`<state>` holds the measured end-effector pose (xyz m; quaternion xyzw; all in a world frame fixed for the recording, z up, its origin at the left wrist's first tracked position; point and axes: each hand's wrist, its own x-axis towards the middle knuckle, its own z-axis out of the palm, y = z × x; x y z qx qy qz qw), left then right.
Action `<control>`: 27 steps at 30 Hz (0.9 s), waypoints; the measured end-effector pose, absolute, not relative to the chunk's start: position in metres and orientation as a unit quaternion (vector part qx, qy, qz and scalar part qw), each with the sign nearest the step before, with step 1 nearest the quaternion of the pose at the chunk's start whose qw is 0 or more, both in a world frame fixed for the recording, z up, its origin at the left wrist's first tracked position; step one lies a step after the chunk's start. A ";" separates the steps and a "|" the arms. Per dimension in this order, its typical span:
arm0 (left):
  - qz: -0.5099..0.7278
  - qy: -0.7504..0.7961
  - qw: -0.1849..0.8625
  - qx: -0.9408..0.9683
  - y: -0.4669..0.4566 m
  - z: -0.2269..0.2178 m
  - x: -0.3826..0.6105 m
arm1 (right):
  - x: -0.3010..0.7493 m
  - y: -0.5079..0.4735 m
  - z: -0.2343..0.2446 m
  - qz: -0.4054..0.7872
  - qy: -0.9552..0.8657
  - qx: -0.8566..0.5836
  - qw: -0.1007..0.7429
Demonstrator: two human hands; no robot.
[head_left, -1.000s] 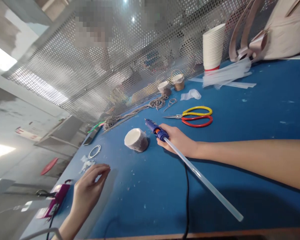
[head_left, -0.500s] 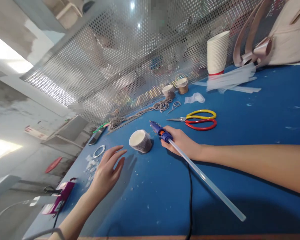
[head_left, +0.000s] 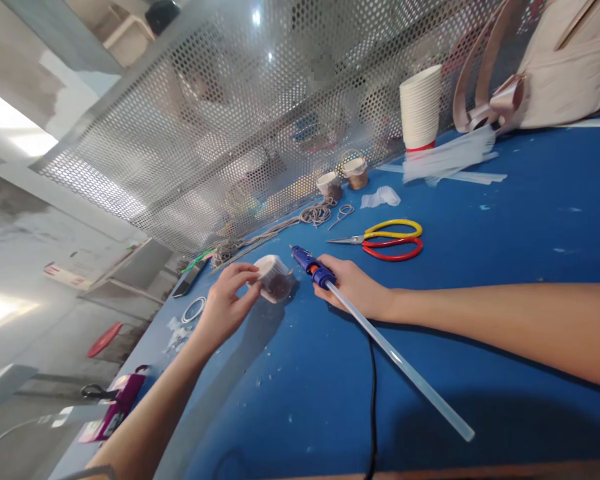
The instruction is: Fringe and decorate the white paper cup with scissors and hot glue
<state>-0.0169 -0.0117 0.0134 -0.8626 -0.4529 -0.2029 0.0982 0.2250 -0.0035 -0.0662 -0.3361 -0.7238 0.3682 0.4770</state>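
My left hand (head_left: 234,293) has its fingers closed on the near rim of a small paper cup (head_left: 275,279) wrapped in white and brown, which is tilted toward me on the blue table. In my right hand (head_left: 347,283) is a blue hot glue gun (head_left: 310,264). A long clear glue stick (head_left: 405,367) sticks out of its back end, and its nozzle points away toward the upper left, a little right of the cup. Scissors (head_left: 390,240) with one yellow and one red handle lie just beyond my right hand.
Two small basket-like cups (head_left: 355,172) and grey cord (head_left: 316,213) lie along the perforated metal screen (head_left: 220,147). A stack of paper cups (head_left: 421,110), white strips (head_left: 447,160) and a pale bag (head_left: 560,73) stand at back right. A black cable (head_left: 373,407) runs toward the front edge.
My left hand has moved right and taken hold of the cup, which now leans more. My right hand still holds the glue gun. The view has shifted slightly.
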 end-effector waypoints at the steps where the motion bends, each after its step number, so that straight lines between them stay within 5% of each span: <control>1: -0.214 -0.454 0.091 -0.860 -0.008 0.017 -0.022 | 0.225 -0.004 -0.066 0.371 -0.724 -0.335 0.476; 9: -0.149 -0.435 0.084 -0.884 0.006 0.009 -0.042 | 0.226 -0.003 -0.067 0.372 -0.722 -0.338 0.476; 21: -0.277 -0.447 0.135 -0.840 -0.012 0.007 -0.019 | 0.225 -0.003 -0.065 0.365 -0.719 -0.347 0.479; 27: 0.039 -0.356 -0.072 -0.931 -0.051 -0.030 0.028 | 0.227 -0.003 -0.070 0.351 -0.726 -0.337 0.486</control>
